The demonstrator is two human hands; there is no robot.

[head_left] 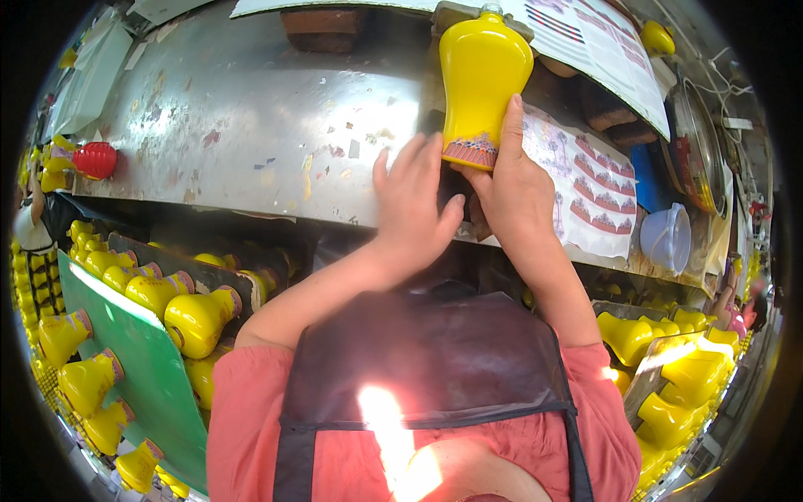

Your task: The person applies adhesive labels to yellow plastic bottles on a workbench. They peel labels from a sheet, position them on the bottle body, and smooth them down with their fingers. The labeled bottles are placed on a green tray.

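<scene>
A glossy yellow vase (485, 75) lies with its narrow patterned end toward me; its far end meets a metal holder (492, 8). Around the near end runs a decal band (471, 150) in purple and red. My right hand (512, 180) grips this end, one finger stretched along the vase's right side and the others partly hidden beneath. Just left of the band is my left hand (414, 197), fingers apart and thumb out, holding nothing. Its fingertips come close to the vase; whether they touch it I cannot tell.
Printed decal sheets (602, 197) lie right of the vase, near a pale bucket (666, 238). A paint-spotted metal tabletop (268, 125) stretches left, with a red lantern-shaped object (94, 160) beyond it. Yellow vases fill racks at both sides, by a green board (138, 360). Bricks (322, 29) sit behind.
</scene>
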